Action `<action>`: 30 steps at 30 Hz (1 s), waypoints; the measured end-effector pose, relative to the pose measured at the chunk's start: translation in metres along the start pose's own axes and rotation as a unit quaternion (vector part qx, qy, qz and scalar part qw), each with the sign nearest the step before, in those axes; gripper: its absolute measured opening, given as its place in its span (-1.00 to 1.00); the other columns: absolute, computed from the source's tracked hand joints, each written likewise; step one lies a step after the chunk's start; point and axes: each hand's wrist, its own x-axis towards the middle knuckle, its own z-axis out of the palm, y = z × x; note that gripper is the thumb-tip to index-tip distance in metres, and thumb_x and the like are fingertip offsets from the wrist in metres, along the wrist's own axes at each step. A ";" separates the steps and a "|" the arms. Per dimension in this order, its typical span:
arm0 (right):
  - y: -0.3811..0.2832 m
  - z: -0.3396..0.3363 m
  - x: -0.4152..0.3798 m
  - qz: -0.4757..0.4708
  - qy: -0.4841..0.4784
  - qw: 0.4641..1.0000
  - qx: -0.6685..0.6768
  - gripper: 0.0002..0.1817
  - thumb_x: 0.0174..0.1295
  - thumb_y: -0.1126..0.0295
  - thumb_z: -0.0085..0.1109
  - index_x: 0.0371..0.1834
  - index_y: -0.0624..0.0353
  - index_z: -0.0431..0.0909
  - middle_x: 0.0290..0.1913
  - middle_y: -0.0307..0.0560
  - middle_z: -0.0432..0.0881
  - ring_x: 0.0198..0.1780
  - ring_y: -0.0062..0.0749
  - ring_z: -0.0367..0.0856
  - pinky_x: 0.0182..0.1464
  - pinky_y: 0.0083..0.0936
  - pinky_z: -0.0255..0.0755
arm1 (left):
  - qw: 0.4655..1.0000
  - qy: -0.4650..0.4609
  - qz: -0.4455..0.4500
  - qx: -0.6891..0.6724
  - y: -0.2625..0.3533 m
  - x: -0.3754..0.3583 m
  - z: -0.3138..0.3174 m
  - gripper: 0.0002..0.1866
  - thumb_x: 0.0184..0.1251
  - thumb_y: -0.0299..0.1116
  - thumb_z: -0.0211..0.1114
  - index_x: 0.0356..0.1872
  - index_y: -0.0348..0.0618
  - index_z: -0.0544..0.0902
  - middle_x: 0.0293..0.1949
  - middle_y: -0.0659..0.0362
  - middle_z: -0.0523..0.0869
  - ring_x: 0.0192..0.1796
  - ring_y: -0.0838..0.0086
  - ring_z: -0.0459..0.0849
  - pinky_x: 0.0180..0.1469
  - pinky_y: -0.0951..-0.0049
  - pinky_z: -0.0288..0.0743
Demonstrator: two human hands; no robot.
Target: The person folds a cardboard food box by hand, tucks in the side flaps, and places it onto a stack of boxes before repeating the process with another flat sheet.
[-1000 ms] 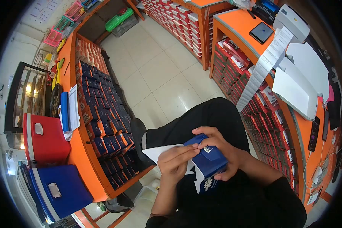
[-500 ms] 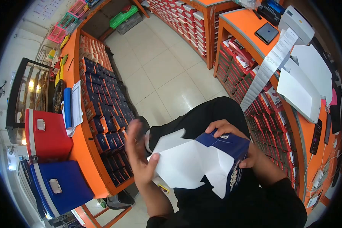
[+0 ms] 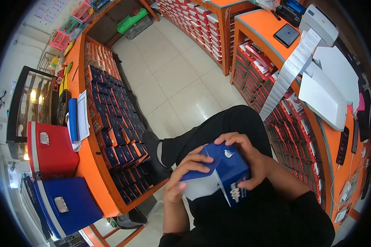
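Note:
A dark blue cardboard box (image 3: 233,168) with white lettering and a white inside is held above my lap. My right hand (image 3: 253,158) grips it from the right, fingers over the top and thumb on the printed side. My left hand (image 3: 189,168) has its fingers laid over a blue flap on the left of the box, with the thumb lower near the white inner face. Part of the white lining shows between my left hand and the box body. What the box contains, if anything, is hidden.
On the left, an orange counter (image 3: 95,187) bears a red cooler (image 3: 57,152) and a blue cooler (image 3: 72,201). Rows of small blue boxes (image 3: 111,103) fill its shelves. At right, a desk holds a printer (image 3: 319,24) with a long paper strip (image 3: 290,68), a tablet (image 3: 286,35) and white cartons (image 3: 323,99).
My left hand has come in from the left onto the box. The large white flaps have folded over, so the blue outer face now shows on top.

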 end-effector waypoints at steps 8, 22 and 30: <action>-0.013 0.010 0.012 0.049 -0.060 0.993 -0.092 0.04 -0.08 0.18 0.59 0.49 0.22 0.21 0.44 0.24 0.26 0.52 0.15 0.23 0.53 -0.01 0.16 | 0.983 0.036 -0.092 0.157 0.009 0.007 0.023 -0.12 0.48 0.41 -0.28 0.13 -0.29 0.59 0.31 -0.16 0.47 0.56 -0.12 0.21 0.60 -0.15 -0.12; 0.025 0.036 -0.006 0.114 0.098 0.969 0.198 -0.23 0.28 -0.14 0.26 0.39 0.16 0.36 0.38 0.07 0.28 0.49 -0.16 0.27 0.50 -0.18 0.16 | 0.973 0.174 0.025 0.147 -0.049 0.017 0.041 -0.64 0.73 -0.11 -0.08 0.09 -0.22 0.46 0.09 -0.01 0.46 0.27 0.18 0.42 0.39 0.19 0.26; 0.039 0.023 0.002 0.296 0.253 0.720 0.574 -0.25 0.35 -0.22 0.06 0.21 0.32 0.54 0.05 0.12 0.64 0.10 -0.15 0.68 0.23 -0.27 0.53 | 0.942 0.249 0.056 0.217 -0.029 0.023 0.053 -0.76 0.57 -0.42 0.16 0.14 -0.24 0.49 0.22 -0.04 0.46 0.42 0.12 0.40 0.50 0.10 0.22</action>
